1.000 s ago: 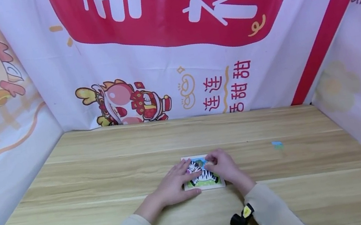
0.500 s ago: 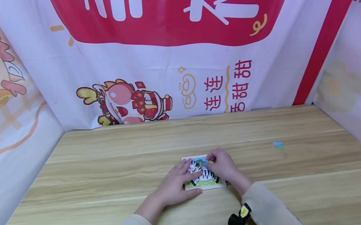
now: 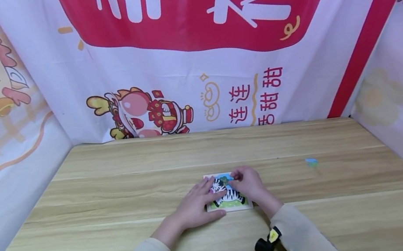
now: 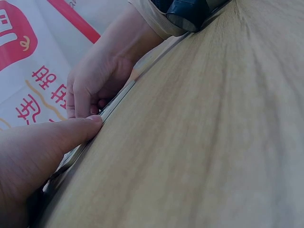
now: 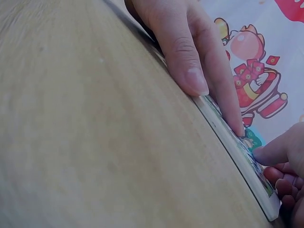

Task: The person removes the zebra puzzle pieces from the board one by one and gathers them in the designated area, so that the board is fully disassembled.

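Your left hand (image 3: 197,207) lies with fingers spread over a zebra puzzle (image 3: 232,196) — black-and-white stripes against green and blue, pale-edged, flat on the wooden table (image 3: 117,193). Your right hand (image 3: 249,185) pinches a teal-green piece (image 5: 254,137), seen tilted upward from the right wrist; the head view alone shows a blue-green scrap (image 3: 311,162) lying well apart.

This seems a makeshift booth: printed, cartoon-decorated cloth backdrops (image 3: 191,63) enclose a wood-grain tabletop (image 3: 118,201) on three sides.
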`<state>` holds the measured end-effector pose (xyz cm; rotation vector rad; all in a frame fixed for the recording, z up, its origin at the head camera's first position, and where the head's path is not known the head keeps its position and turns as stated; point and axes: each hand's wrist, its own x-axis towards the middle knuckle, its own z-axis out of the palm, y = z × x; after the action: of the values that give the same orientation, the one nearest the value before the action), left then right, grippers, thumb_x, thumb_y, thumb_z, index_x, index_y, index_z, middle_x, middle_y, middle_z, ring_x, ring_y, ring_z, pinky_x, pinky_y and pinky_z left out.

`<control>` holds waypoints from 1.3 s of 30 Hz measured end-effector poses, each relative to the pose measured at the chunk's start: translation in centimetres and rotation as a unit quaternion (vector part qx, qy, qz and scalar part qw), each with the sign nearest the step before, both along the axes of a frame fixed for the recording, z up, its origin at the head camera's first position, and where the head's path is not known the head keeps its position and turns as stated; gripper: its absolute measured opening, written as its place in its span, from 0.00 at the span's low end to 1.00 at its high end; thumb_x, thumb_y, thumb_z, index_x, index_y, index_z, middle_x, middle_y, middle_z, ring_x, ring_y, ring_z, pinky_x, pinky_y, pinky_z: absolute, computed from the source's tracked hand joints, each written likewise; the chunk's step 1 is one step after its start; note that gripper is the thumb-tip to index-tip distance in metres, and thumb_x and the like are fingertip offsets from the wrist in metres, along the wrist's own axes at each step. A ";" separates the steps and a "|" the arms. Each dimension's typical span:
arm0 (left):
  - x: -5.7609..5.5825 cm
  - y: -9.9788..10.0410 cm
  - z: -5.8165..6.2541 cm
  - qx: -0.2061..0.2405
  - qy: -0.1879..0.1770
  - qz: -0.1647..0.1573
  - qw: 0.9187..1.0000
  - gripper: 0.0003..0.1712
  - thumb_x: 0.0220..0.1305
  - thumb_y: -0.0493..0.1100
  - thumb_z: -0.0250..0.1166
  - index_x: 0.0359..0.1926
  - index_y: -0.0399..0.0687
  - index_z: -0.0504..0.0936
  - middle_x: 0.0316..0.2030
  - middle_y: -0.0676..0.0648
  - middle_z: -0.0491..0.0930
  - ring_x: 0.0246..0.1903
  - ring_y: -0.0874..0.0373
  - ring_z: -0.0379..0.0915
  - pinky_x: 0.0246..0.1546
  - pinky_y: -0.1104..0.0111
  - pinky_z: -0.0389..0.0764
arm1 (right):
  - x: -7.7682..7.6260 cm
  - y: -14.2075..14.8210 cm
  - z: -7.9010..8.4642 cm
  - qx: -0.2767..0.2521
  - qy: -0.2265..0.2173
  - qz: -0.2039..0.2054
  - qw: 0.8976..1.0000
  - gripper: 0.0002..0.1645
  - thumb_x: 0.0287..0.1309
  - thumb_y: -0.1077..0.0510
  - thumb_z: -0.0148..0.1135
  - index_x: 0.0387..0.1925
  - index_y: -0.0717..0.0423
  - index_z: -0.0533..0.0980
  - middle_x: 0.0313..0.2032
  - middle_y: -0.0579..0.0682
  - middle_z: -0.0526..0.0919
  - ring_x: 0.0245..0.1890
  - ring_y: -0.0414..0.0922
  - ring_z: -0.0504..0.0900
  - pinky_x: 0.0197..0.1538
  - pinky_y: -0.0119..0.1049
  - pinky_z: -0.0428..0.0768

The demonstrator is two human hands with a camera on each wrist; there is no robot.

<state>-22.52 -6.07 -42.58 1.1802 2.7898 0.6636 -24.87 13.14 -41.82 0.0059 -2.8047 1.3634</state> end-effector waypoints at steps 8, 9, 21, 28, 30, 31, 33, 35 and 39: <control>0.0 0.0 0.1 0.003 -0.010 -0.001 1.000 0.32 0.54 0.65 0.49 0.59 0.63 0.64 0.64 0.44 0.44 0.62 0.50 0.34 0.59 0.56 0.42 | 0.2 0.2 0.1 -0.015 0.029 0.028 0.999 0.20 0.43 0.65 0.63 0.42 0.58 0.72 0.28 0.47 0.73 0.31 0.44 0.70 0.39 0.38 0.71; 0.0 0.0 0.2 0.003 -0.009 -0.001 1.000 0.32 0.54 0.65 0.49 0.59 0.62 0.64 0.64 0.44 0.44 0.62 0.50 0.34 0.59 0.56 0.42 | 0.2 0.2 0.1 -0.013 0.033 0.033 0.999 0.21 0.43 0.65 0.63 0.44 0.58 0.73 0.28 0.47 0.73 0.31 0.44 0.70 0.38 0.38 0.71; 0.0 -0.1 0.1 0.006 -0.005 -0.001 1.000 0.32 0.54 0.65 0.49 0.59 0.62 0.65 0.64 0.43 0.44 0.62 0.49 0.35 0.59 0.55 0.42 | 0.3 0.7 0.2 0.014 0.039 0.085 0.995 0.20 0.46 0.64 0.62 0.45 0.58 0.74 0.31 0.49 0.74 0.31 0.42 0.70 0.36 0.37 0.70; -0.1 -0.1 0.0 0.008 -0.001 -0.001 1.000 0.32 0.55 0.65 0.49 0.59 0.61 0.65 0.64 0.43 0.44 0.62 0.50 0.35 0.59 0.56 0.42 | 0.2 0.7 0.1 0.021 0.038 0.090 0.995 0.22 0.45 0.62 0.63 0.46 0.58 0.74 0.31 0.48 0.73 0.31 0.42 0.70 0.36 0.37 0.70; -0.1 -0.1 0.0 0.008 0.000 -0.002 1.000 0.31 0.55 0.65 0.50 0.59 0.61 0.65 0.64 0.43 0.44 0.62 0.49 0.35 0.59 0.56 0.42 | 0.2 0.6 0.1 0.025 0.033 0.088 0.995 0.23 0.45 0.62 0.63 0.47 0.58 0.73 0.32 0.48 0.73 0.32 0.42 0.70 0.37 0.37 0.70; -0.1 -0.1 0.0 0.007 0.000 -0.002 1.000 0.31 0.55 0.65 0.50 0.59 0.61 0.65 0.64 0.43 0.44 0.62 0.49 0.35 0.59 0.56 0.42 | 0.2 0.6 0.2 0.026 0.029 0.086 0.996 0.23 0.45 0.61 0.63 0.47 0.57 0.73 0.32 0.48 0.73 0.32 0.42 0.70 0.38 0.37 0.71; -0.1 -0.1 0.0 0.007 0.000 -0.003 1.000 0.31 0.55 0.65 0.50 0.59 0.61 0.65 0.64 0.43 0.45 0.62 0.49 0.35 0.59 0.56 0.42 | 0.2 0.5 0.2 0.027 0.023 0.082 0.996 0.22 0.46 0.61 0.62 0.47 0.57 0.73 0.33 0.48 0.74 0.33 0.42 0.71 0.39 0.37 0.71; -0.1 -0.1 -0.1 0.007 0.002 -0.003 1.000 0.32 0.55 0.65 0.50 0.59 0.61 0.65 0.64 0.43 0.45 0.62 0.49 0.35 0.59 0.56 0.42 | 0.2 0.5 0.1 0.025 0.019 0.079 0.996 0.22 0.46 0.61 0.62 0.47 0.56 0.73 0.33 0.47 0.74 0.34 0.42 0.71 0.39 0.37 0.71; -0.2 -0.1 -0.1 0.008 0.007 -0.005 1.000 0.32 0.54 0.65 0.49 0.59 0.61 0.65 0.64 0.43 0.45 0.62 0.49 0.36 0.59 0.56 0.42 | 0.1 0.6 0.0 0.022 0.023 0.082 0.996 0.21 0.47 0.61 0.61 0.47 0.57 0.73 0.33 0.47 0.73 0.33 0.42 0.71 0.38 0.37 0.71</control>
<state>-22.70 -6.15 -42.72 1.2051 2.7928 0.6815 -24.73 13.71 -41.83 0.2705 -2.8506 1.3114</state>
